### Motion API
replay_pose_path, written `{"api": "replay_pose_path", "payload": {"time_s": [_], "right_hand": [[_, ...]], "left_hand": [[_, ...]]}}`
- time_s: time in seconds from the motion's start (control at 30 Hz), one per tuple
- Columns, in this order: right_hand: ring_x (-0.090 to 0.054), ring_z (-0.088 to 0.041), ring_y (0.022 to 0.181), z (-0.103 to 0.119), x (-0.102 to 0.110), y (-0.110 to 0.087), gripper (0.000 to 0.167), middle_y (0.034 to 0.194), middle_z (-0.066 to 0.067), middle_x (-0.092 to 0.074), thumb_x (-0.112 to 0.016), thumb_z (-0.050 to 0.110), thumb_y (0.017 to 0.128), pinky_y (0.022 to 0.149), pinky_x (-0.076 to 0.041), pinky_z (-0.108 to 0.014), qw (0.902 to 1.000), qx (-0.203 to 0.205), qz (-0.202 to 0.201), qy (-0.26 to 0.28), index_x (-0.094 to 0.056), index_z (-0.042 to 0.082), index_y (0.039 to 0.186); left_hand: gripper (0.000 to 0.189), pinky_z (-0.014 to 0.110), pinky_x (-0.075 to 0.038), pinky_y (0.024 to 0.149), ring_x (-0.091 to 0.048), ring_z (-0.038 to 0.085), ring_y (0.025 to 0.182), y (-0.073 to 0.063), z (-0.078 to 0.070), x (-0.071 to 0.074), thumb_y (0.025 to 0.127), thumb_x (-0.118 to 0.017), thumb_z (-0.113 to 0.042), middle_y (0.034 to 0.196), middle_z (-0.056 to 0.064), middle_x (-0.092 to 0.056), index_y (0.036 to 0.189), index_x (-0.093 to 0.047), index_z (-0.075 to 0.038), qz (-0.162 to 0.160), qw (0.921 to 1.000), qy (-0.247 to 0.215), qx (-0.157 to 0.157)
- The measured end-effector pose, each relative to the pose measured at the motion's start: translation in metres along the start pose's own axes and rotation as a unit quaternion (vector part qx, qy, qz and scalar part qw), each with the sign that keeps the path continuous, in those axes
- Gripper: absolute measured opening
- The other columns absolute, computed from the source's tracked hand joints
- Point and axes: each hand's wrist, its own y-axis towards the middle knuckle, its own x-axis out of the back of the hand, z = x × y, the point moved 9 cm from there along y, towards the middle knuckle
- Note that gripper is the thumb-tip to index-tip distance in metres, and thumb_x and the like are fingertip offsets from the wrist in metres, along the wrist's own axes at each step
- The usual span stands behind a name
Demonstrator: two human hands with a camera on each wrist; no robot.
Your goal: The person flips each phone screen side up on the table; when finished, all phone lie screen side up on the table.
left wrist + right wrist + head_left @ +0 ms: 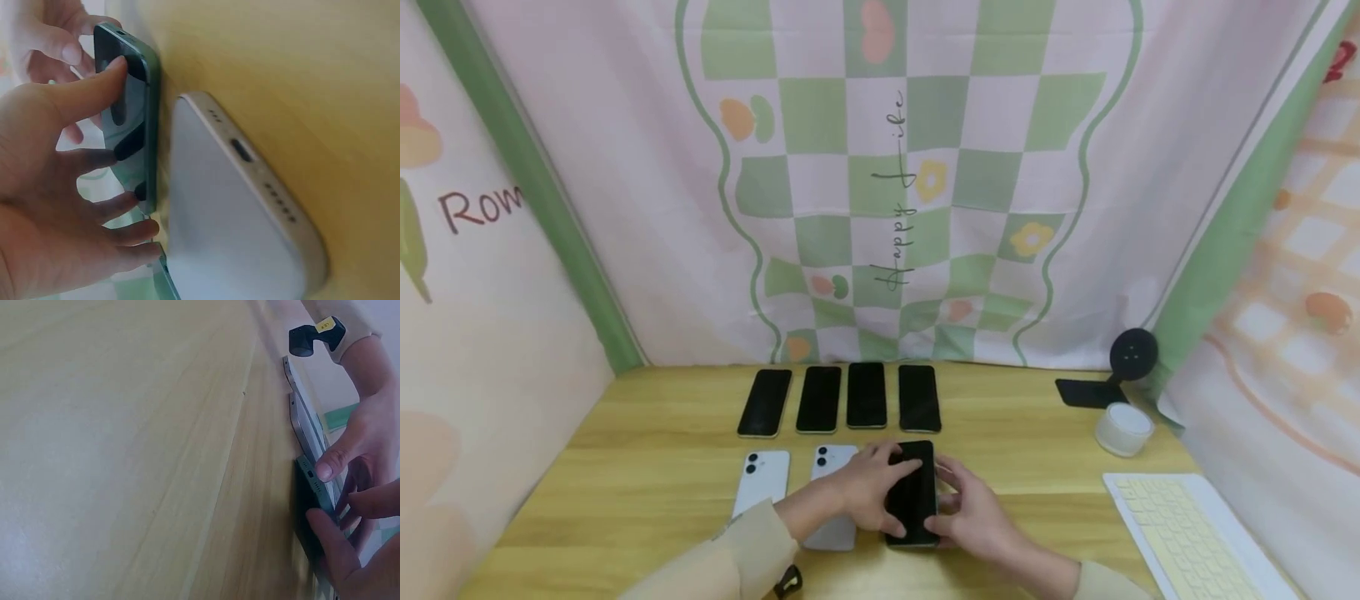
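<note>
A phone with a black screen and a green frame (913, 500) lies screen up between the two hands. My left hand (868, 487) reaches over its left side, fingers spread and nearly straight. The thumb (109, 81) rests on the screen near the bottom end. From the right, my right hand (973, 512) holds the phone's edge, its thumb (334, 544) at the lower side. Under the left wrist lies a white phone (835, 533), back up, its bottom end large in the left wrist view. Another white phone (763, 483) lies further left.
Several black-screened phones, one of them the rightmost phone (919, 398), form a row behind. At the right are a black stand (1090, 392), a roll of clear tape (1124, 429) and a keyboard (1195, 533). A patterned curtain (880, 183) hangs behind the wooden table (647, 467).
</note>
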Motion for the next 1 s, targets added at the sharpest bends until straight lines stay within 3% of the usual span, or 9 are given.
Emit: {"api": "replay_pose_path", "payload": {"time_s": [0.1,0.3,0.5,0.63,0.77,0.87,1.0], "right_hand": [[-0.068,-0.043,0.121,0.0,0.001,0.001,0.092,0.16,-0.039,-0.033,-0.076,-0.011,0.077,0.072,-0.066,-0.042,0.9995,-0.008,-0.01,-0.029,-0.032,-0.004,0.158],[-0.066,-0.034,0.124,0.002,0.007,0.003,0.09,0.15,-0.031,-0.054,-0.085,-0.003,0.071,0.099,-0.06,-0.046,0.9915,-0.023,-0.041,-0.121,-0.044,-0.003,0.151],[-0.066,-0.029,0.119,0.002,0.007,0.005,0.084,0.147,-0.024,-0.06,-0.087,-0.001,0.069,0.107,-0.053,-0.056,0.9866,-0.035,-0.05,-0.151,-0.052,0.0,0.146],[-0.066,-0.026,0.116,0.0,0.009,0.005,0.079,0.142,-0.02,-0.064,-0.087,-0.001,0.069,0.106,-0.053,-0.055,0.9836,-0.042,-0.057,-0.166,-0.057,0.002,0.142],[-0.067,-0.025,0.113,0.003,0.009,0.004,0.083,0.138,-0.021,-0.066,-0.086,0.001,0.072,0.101,-0.056,-0.053,0.9836,-0.033,-0.059,-0.167,-0.052,0.002,0.148],[-0.07,-0.026,0.108,0.01,0.006,0.004,0.09,0.131,-0.022,-0.069,-0.085,0.006,0.076,0.09,-0.06,-0.044,0.9822,-0.006,-0.053,-0.18,-0.042,0.001,0.155],[-0.071,-0.035,0.106,0.025,-0.005,0.003,0.088,0.135,-0.028,-0.066,-0.082,0.009,0.083,0.076,-0.06,-0.034,0.9782,0.047,-0.031,-0.2,-0.037,0.002,0.158]], "left_hand": [[0.087,0.048,-0.041,0.122,-0.039,0.031,0.15,-0.001,-0.001,0.0,0.086,-0.081,-0.052,0.166,0.005,-0.032,0.16,-0.038,-0.036,0.0,1.0,0.006,0.002],[0.083,0.049,-0.037,0.126,-0.039,0.029,0.15,-0.001,-0.001,-0.002,0.086,-0.08,-0.054,0.165,0.004,-0.033,0.158,-0.042,-0.037,-0.005,0.9999,0.013,0.008],[0.082,0.05,-0.034,0.127,-0.039,0.03,0.15,-0.003,-0.001,-0.002,0.086,-0.08,-0.054,0.165,0.004,-0.033,0.157,-0.043,-0.037,-0.008,0.9998,0.016,0.008],[0.081,0.051,-0.034,0.127,-0.039,0.031,0.149,-0.002,-0.003,-0.002,0.086,-0.079,-0.054,0.165,0.005,-0.033,0.157,-0.044,-0.037,-0.009,0.9998,0.02,0.003],[0.078,0.053,-0.037,0.125,-0.041,0.032,0.148,0.0,-0.001,-0.001,0.087,-0.08,-0.052,0.164,0.005,-0.035,0.155,-0.046,-0.036,-0.013,0.9999,0.01,0.002],[0.073,0.052,-0.043,0.12,-0.045,0.032,0.145,0.001,0.002,0.001,0.088,-0.081,-0.044,0.162,0.006,-0.041,0.153,-0.05,-0.034,-0.027,0.9994,-0.022,0.006],[0.069,0.053,-0.047,0.116,-0.049,0.032,0.143,-0.001,0.011,0.008,0.089,-0.082,-0.029,0.158,0.01,-0.048,0.151,-0.054,-0.03,-0.054,0.9954,-0.077,0.016]]}}
